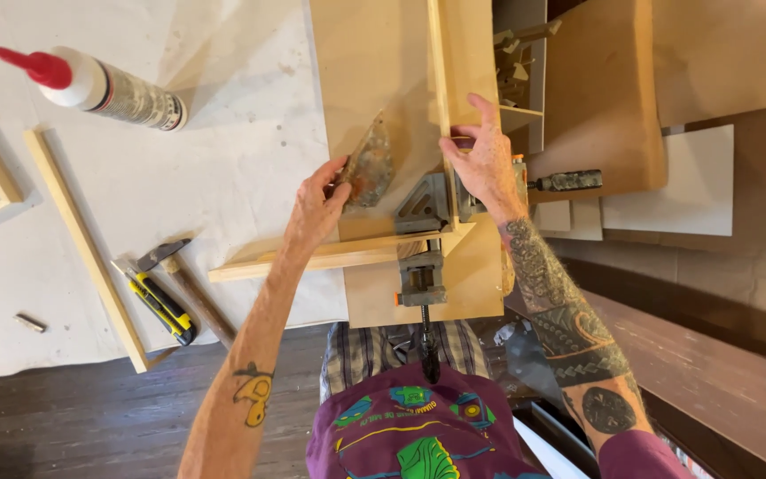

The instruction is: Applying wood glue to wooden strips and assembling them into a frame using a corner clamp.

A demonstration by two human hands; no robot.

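We note the left hand point(319, 202) pinching a stained rag point(368, 165) at the clamp point(422, 206); right hand point(487, 160) grips the upright strip point(441, 80), long axis running away from us; box point(518, 66) behind holds wood offcuts.

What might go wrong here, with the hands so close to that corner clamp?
The right hand presses a wooden strip into the corner clamp; fingers might get pinched. The left hand holds a stained rag, which may smear the board. The utility knife lies near the table edge.
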